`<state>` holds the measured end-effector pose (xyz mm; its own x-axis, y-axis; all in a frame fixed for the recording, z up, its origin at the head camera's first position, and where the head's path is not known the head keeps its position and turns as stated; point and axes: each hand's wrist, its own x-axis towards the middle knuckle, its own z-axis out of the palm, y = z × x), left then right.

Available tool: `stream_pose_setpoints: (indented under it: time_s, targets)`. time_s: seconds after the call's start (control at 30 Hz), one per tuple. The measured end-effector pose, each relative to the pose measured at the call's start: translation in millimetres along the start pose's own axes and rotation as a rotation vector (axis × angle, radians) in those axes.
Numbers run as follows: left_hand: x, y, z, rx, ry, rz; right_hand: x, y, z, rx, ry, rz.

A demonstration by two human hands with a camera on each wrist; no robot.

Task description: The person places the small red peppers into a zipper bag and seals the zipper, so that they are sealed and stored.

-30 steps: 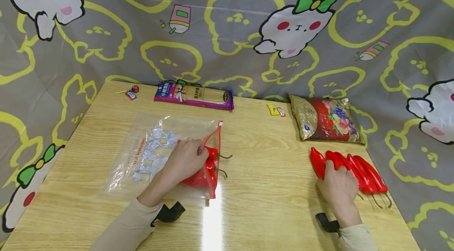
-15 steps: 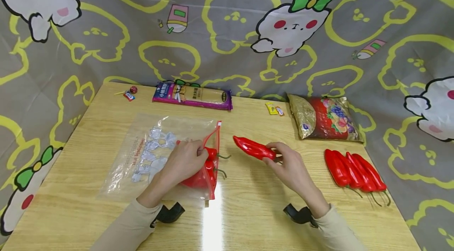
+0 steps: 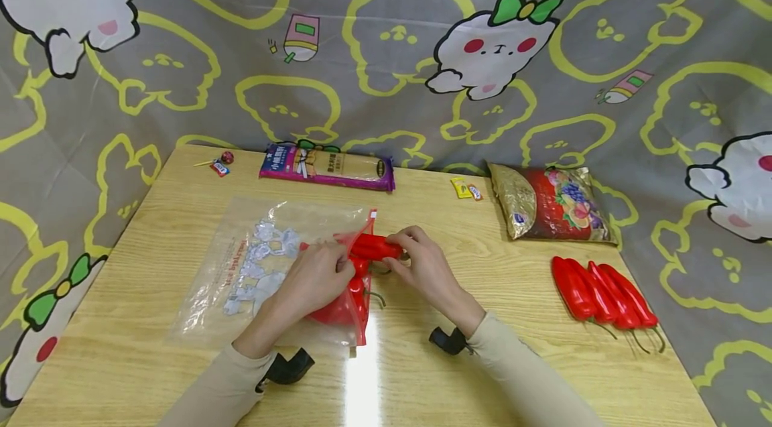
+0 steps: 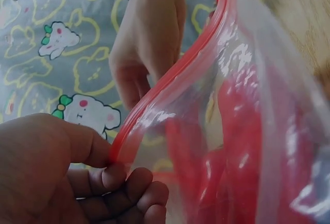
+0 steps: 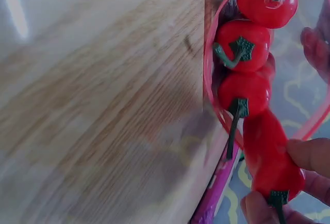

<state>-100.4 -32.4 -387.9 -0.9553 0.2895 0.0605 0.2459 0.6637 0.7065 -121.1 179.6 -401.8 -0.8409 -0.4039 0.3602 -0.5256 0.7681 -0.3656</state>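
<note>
Bagging underway: my left hand (image 3: 316,276) pinches the zip bag (image 3: 271,266) mouth open; my right hand (image 3: 422,266) grips a red pepper (image 3: 375,247) at that mouth, next pushing it deeper.

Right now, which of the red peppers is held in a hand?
The red pepper at the bag's mouth, pinched by the right hand. The three peppers on the table's right side lie untouched.
</note>
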Motion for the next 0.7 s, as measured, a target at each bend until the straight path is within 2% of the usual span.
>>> stream_pose_setpoints:
  time_s: [0.3, 0.6, 0.7]
  targets:
    - [-1.0, -2.1, -0.5, 0.060, 0.015, 0.056, 16, -11, 22.2, 0.032, -0.034, -0.013]
    - [-0.2, -2.2, -1.4, 0.068, 0.009, 0.073, 21, -13, 35.5, -0.083, 0.030, -0.096]
    - [0.9, -3.6, -0.9, 0.080, 0.032, 0.092, 22, -12, 38.0, -0.127, 0.034, -0.112]
